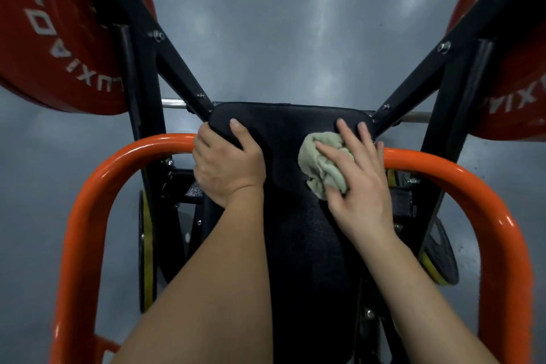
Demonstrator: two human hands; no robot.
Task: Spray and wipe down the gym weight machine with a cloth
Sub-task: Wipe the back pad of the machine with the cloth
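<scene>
Bunching pale-green cloth [322, 165] on black pad [283, 133]

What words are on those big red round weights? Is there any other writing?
"LUXIAO": white letters on the left red weight plate; the letters after these are unclear.
"XIA": white letters on the right red weight plate; the rest is cut off.
No writing shows on the cloth or the black pad.

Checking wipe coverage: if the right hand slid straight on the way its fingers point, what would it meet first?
More black pad, then its far edge; the right hand and cloth rest on it. The black frame arm looks right of that line, though depth is unclear.
</scene>
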